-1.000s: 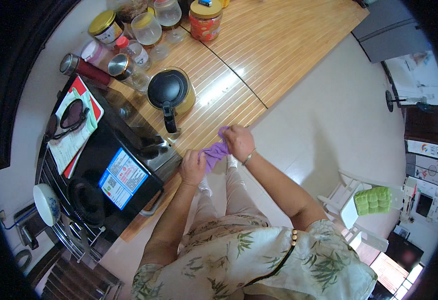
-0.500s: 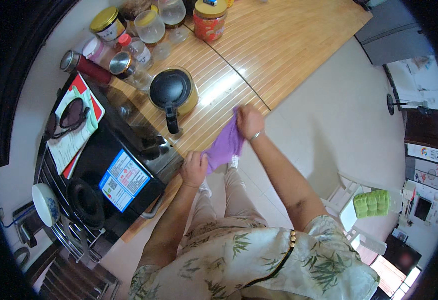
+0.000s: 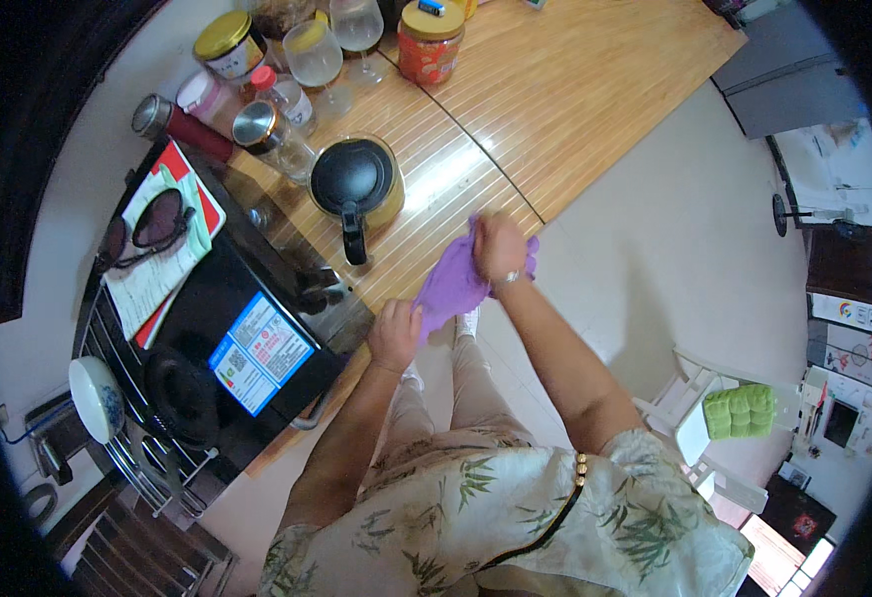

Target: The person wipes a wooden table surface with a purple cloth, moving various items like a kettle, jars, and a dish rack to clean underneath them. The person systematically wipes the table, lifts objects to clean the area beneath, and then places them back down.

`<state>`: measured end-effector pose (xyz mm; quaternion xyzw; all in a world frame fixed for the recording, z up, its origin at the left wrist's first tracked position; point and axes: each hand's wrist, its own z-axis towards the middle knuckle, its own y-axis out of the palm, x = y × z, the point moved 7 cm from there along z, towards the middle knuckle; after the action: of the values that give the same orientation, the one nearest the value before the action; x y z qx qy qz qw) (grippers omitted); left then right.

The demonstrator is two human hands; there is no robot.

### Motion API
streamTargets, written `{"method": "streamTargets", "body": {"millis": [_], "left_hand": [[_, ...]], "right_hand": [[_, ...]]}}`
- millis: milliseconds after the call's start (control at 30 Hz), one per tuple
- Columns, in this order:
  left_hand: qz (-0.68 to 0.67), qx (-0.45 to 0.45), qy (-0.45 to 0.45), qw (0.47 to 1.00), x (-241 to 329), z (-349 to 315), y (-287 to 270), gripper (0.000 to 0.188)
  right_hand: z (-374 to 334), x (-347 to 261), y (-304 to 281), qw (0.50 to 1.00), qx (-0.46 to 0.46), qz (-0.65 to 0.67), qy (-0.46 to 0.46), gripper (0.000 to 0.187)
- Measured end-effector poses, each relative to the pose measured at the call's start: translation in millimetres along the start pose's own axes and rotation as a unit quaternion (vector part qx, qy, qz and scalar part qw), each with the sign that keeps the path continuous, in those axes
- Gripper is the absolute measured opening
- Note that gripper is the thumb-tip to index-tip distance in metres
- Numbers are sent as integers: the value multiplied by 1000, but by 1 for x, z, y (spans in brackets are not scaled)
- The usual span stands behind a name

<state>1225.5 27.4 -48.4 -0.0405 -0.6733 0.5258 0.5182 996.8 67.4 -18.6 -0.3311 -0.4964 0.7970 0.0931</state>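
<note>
A purple cloth (image 3: 450, 286) stretches between my two hands at the front edge of the wooden table (image 3: 575, 109). My left hand (image 3: 394, 335) is closed on its lower left end, close to the corner of the black oven. Farther right and higher, my right hand (image 3: 501, 249) grips the other end, with folds of cloth showing on both sides of the fist. Beyond the cloth stands a glass pitcher (image 3: 356, 184) with a black lid and handle, holding a yellowish liquid. The handle points toward me.
On the left is a black oven (image 3: 267, 269) with papers and sunglasses (image 3: 157, 221) on top. A white bowl (image 3: 96, 400) sits on a metal rack beside it. Bottles, wine glasses (image 3: 314, 55) and a red jar (image 3: 430, 45) crowd the back. A chair with a green cushion (image 3: 739, 411) stands right.
My right hand has bunched up more of the cloth, and a fold now sticks out to its right. My left hand keeps its end. The view has shifted slightly.
</note>
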Motion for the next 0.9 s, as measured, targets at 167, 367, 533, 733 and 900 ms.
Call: {"method": "streamTargets", "body": {"millis": [167, 367, 533, 733, 900], "left_hand": [[-46, 16, 36, 998, 14, 13, -10, 17], [20, 61, 1, 998, 15, 37, -2, 14], [21, 72, 38, 996, 7, 33, -2, 14], [13, 45, 39, 998, 11, 39, 4, 15], [23, 42, 19, 999, 5, 35, 1, 16]], "right_hand": [[-53, -35, 18, 990, -104, 72, -65, 11], [22, 9, 18, 1000, -6, 8, 23, 10], [-57, -33, 0, 990, -74, 99, -66, 12], [19, 2, 8, 999, 1, 36, 40, 16], [-43, -24, 6, 994, -69, 1, -79, 14]]}}
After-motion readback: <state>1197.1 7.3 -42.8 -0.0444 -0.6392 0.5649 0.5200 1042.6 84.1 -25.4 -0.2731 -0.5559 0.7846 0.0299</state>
